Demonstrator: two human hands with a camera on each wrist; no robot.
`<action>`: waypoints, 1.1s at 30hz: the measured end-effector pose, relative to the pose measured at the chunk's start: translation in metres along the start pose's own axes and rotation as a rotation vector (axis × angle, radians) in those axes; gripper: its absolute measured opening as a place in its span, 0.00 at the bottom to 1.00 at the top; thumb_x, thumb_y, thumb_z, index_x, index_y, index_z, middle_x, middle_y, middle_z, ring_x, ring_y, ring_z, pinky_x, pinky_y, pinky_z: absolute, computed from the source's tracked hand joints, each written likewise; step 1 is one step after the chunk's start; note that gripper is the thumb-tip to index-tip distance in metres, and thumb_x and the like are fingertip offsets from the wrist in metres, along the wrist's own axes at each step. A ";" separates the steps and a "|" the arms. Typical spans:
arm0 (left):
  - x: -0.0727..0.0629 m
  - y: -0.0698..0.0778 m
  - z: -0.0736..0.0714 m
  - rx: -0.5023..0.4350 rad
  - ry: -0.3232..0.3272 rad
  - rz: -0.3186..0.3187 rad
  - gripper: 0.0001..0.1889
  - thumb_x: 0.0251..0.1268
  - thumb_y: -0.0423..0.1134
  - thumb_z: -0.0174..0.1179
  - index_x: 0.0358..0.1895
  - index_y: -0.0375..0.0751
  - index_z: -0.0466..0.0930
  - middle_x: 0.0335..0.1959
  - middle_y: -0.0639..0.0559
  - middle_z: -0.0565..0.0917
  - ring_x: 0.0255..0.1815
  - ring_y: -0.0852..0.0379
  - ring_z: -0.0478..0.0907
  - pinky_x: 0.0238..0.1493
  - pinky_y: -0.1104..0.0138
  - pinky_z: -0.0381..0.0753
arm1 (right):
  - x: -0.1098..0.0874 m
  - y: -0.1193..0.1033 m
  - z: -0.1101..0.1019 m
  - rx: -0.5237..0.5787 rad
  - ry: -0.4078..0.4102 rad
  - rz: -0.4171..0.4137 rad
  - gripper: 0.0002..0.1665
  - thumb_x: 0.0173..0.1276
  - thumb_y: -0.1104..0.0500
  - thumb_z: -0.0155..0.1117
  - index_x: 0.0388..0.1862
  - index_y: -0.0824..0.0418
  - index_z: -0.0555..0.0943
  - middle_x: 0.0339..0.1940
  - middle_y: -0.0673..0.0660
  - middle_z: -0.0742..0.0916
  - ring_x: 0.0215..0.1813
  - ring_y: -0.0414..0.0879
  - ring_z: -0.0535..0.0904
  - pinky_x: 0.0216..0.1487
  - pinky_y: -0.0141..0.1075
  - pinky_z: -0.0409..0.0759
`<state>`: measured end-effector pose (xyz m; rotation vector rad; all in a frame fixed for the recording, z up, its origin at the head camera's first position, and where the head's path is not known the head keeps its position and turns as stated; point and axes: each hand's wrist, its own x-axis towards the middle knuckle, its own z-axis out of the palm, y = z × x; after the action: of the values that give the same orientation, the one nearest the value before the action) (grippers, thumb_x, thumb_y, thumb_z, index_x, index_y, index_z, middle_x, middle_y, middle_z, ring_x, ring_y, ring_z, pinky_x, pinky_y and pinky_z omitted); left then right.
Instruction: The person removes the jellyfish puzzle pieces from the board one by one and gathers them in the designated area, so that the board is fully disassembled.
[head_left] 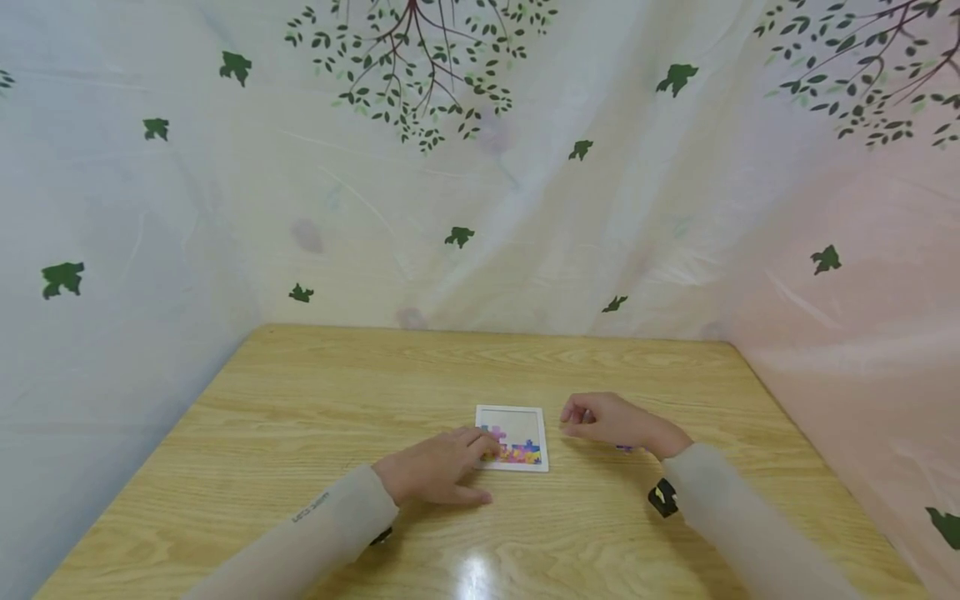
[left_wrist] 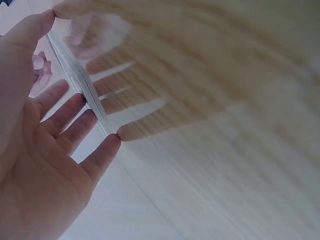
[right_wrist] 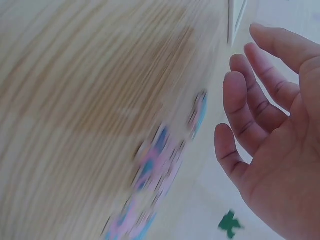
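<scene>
A small white-framed jigsaw tray [head_left: 544, 440] lies on the table, with colourful puzzle pieces [head_left: 525, 455] along its bottom and left side and a bare upper part. My left hand [head_left: 438, 468] rests at the tray's left side, fingers spread and covering its lower left corner; in the left wrist view the fingertips [left_wrist: 112, 142] meet the tabletop. Just right of the tray, my right hand [head_left: 618, 419] hovers with loosely bent fingers. Nothing shows between its thumb and fingers in the right wrist view. Below it lie loose pink and blue puzzle pieces [right_wrist: 152, 162], mostly hidden by that hand in the head view.
The wood-grain table [head_left: 360, 375] reaches back to a pale hanging curtain [head_left: 375, 250] printed with branches and green leaf shapes. Curtain also closes off both sides. A black wrist device [head_left: 663, 498] hangs under the right sleeve.
</scene>
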<state>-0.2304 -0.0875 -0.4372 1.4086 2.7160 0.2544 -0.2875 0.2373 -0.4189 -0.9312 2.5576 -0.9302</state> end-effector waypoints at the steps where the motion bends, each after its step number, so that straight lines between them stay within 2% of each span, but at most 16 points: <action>1: 0.000 0.000 0.000 0.006 0.000 -0.001 0.31 0.70 0.56 0.62 0.67 0.40 0.69 0.67 0.47 0.72 0.67 0.52 0.69 0.69 0.61 0.66 | 0.004 -0.002 0.002 -0.004 -0.006 -0.012 0.07 0.73 0.60 0.64 0.44 0.63 0.81 0.33 0.50 0.81 0.30 0.41 0.73 0.30 0.31 0.74; 5: -0.001 -0.001 0.000 0.008 -0.006 -0.003 0.33 0.70 0.55 0.61 0.68 0.37 0.68 0.68 0.47 0.72 0.67 0.53 0.70 0.69 0.63 0.67 | 0.017 -0.012 0.009 -0.015 -0.027 -0.044 0.06 0.73 0.60 0.64 0.44 0.62 0.81 0.34 0.49 0.81 0.32 0.42 0.75 0.32 0.32 0.74; 10: -0.003 -0.003 0.000 -0.007 -0.016 0.013 0.30 0.72 0.54 0.60 0.67 0.37 0.70 0.73 0.45 0.68 0.70 0.51 0.68 0.71 0.61 0.65 | 0.032 -0.025 0.018 -0.012 -0.060 -0.043 0.06 0.74 0.58 0.64 0.45 0.59 0.81 0.34 0.48 0.82 0.32 0.42 0.75 0.33 0.33 0.74; 17: -0.007 -0.004 -0.001 0.074 0.037 0.067 0.29 0.72 0.55 0.60 0.65 0.37 0.75 0.69 0.41 0.71 0.67 0.47 0.71 0.68 0.58 0.69 | 0.052 -0.036 0.035 -0.019 -0.099 -0.080 0.11 0.72 0.59 0.66 0.48 0.63 0.82 0.35 0.48 0.83 0.33 0.39 0.78 0.37 0.33 0.77; 23: -0.013 -0.002 -0.002 0.076 0.017 0.034 0.31 0.73 0.55 0.59 0.69 0.39 0.72 0.63 0.45 0.74 0.61 0.52 0.73 0.65 0.61 0.72 | 0.060 -0.044 0.045 -0.069 -0.103 -0.082 0.16 0.69 0.59 0.69 0.52 0.66 0.82 0.40 0.51 0.83 0.38 0.40 0.78 0.42 0.35 0.79; 29: -0.019 0.000 -0.003 0.079 -0.008 0.004 0.32 0.74 0.56 0.56 0.74 0.42 0.68 0.64 0.45 0.72 0.61 0.52 0.72 0.64 0.61 0.72 | 0.063 -0.046 0.050 -0.117 -0.089 -0.041 0.17 0.67 0.58 0.71 0.53 0.61 0.84 0.39 0.50 0.81 0.38 0.40 0.76 0.43 0.36 0.78; 33: -0.021 0.001 -0.004 0.053 -0.013 -0.005 0.31 0.74 0.55 0.57 0.74 0.44 0.68 0.65 0.45 0.72 0.59 0.53 0.73 0.62 0.61 0.74 | 0.064 -0.047 0.051 -0.108 -0.086 -0.029 0.16 0.67 0.57 0.71 0.52 0.61 0.84 0.39 0.50 0.81 0.37 0.41 0.75 0.42 0.36 0.78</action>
<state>-0.2185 -0.1045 -0.4329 1.4112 2.7350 0.1744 -0.2913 0.1435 -0.4285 -1.0180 2.5486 -0.7484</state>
